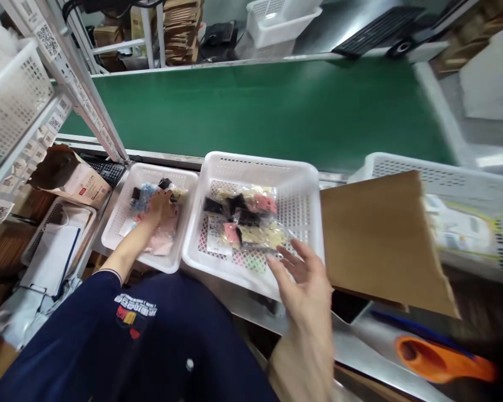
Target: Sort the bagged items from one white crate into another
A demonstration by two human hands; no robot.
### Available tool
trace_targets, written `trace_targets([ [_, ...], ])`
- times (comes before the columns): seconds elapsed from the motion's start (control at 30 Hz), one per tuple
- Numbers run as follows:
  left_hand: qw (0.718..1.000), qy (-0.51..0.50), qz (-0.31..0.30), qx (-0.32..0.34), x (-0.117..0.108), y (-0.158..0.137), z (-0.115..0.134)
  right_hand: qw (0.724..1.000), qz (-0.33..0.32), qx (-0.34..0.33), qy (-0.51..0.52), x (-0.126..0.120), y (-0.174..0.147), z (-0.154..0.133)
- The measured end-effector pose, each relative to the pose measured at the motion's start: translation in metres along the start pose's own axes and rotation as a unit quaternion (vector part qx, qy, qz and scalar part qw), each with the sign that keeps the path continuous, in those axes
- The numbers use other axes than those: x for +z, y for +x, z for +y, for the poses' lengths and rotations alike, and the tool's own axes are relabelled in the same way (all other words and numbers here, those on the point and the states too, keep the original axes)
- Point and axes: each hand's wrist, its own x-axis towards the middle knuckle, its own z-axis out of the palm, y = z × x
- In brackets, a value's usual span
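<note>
My left hand [161, 205] reaches down among small clear packets in the left white basket [118, 220]. Its fingertips are lost against light blue, black and pink contents, so its grip cannot be made out. A pink packet [161, 243] lies below that hand. The middle white basket [251, 162] holds several clear packets with black, pink and pale yellow pieces, among them a yellowish packet [262, 234]. A white printed label [218, 234] shows at their left. Over this basket's near right corner, my right hand [304, 273] is open, fingers apart and holding nothing.
A green conveyor belt [268, 111] runs behind the baskets. To the right are a brown cardboard sheet [377, 240], another white basket [444, 167] and an orange-handled tool [440, 360]. At left stand an open carton [81, 178], a clipboard [52, 259] and a metal post [73, 84].
</note>
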Motion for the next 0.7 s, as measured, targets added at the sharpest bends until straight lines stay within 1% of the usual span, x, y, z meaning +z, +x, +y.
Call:
trace_targets([
  [0.1, 0.999, 0.008, 0.040, -0.007, -0.034, -0.001, -0.006, 0.998, -0.029, -0.048, 0.000, 0.007, -0.001, -0.001],
  [0.17, 0.995, -0.037, 0.093, -0.014, -0.061, -0.008, -0.008, 0.996, -0.042, -0.079, 0.010, 0.012, -0.002, -0.005],
  [0.23, 0.977, -0.158, 0.142, -0.024, -0.085, -0.022, -0.009, 0.993, -0.064, -0.097, 0.022, 0.019, -0.002, -0.013],
  [0.27, 0.959, -0.237, 0.149, -0.033, -0.093, -0.032, -0.009, 0.991, -0.083, -0.101, 0.031, 0.025, -0.003, -0.018],
  [0.3, 0.938, -0.314, 0.141, -0.043, -0.099, -0.043, -0.007, 0.988, -0.110, -0.102, 0.041, 0.032, -0.004, -0.023],
  [0.33, 0.916, -0.380, 0.118, -0.053, -0.102, -0.055, -0.005, 0.983, -0.144, -0.101, 0.051, 0.041, -0.005, -0.028],
  [0.37, 0.894, -0.434, 0.091, -0.061, -0.101, -0.068, -0.002, 0.976, -0.183, -0.100, 0.062, 0.052, -0.008, -0.033],
  [0.43, 0.863, -0.499, 0.047, -0.068, -0.092, -0.093, 0.006, 0.956, -0.269, -0.088, 0.078, 0.079, -0.015, -0.043],
  [0.5, 0.842, -0.535, 0.025, -0.065, -0.077, -0.114, 0.017, 0.935, -0.338, -0.062, 0.090, 0.109, -0.025, -0.049],
  [0.53, 0.833, -0.549, 0.018, -0.067, -0.068, -0.123, 0.023, 0.929, -0.353, -0.047, 0.101, 0.123, -0.029, -0.051],
  [0.6, 0.810, -0.582, 0.003, -0.073, -0.054, -0.135, 0.033, 0.926, -0.352, -0.025, 0.132, 0.143, -0.033, -0.052],
  [0.63, 0.797, -0.600, -0.005, -0.076, -0.049, -0.140, 0.037, 0.930, -0.337, -0.025, 0.144, 0.148, -0.033, -0.052],
  [0.67, 0.783, -0.616, -0.013, -0.078, -0.046, -0.142, 0.040, 0.939, -0.309, -0.036, 0.149, 0.147, -0.030, -0.052],
  [0.7, 0.768, -0.635, -0.018, -0.080, -0.045, -0.144, 0.042, 0.951, -0.270, -0.055, 0.142, 0.141, -0.026, -0.052],
])
